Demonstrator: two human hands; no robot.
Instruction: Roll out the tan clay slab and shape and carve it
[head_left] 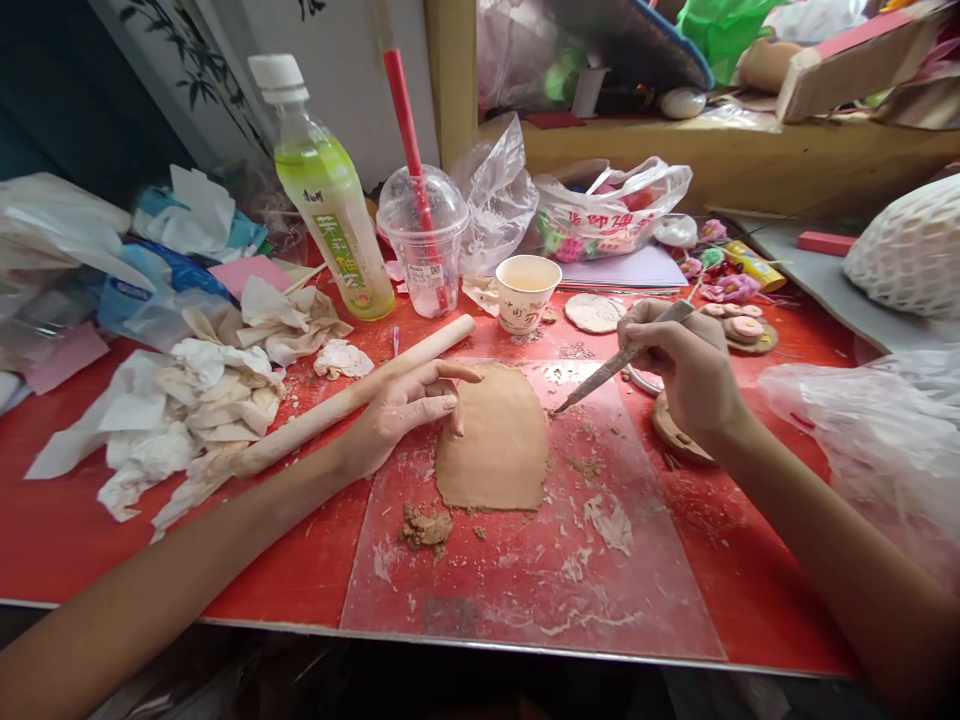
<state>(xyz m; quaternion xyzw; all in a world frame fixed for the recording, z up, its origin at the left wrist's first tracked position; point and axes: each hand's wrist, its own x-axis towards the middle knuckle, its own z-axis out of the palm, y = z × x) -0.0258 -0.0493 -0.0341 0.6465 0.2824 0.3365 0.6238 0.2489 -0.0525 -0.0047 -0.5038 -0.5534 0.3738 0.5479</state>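
Note:
A flat brown clay slab (495, 450) lies on a clear plastic sheet (630, 600) over the red table. My left hand (401, 415) is open at the slab's upper left edge, fingers stretched over it. In my right hand (682, 370) is a pointed, clay-smeared modelling tool (607, 370), held like a pen. Its tip is down by the slab's right edge, next to small clay bits. Behind my left hand rests a long wooden rolling pin (352, 400). A lump of clay scraps (426, 528) sits below the slab's lower left corner.
Crumpled tissues (217, 400) pile up at the left. A green drink bottle (330, 210), a plastic cup with a red straw (424, 240) and a paper cup (525, 295) stand behind the slab. Round clay pieces (679, 435) lie by my right hand. Plastic bags (885, 430) crowd the right side.

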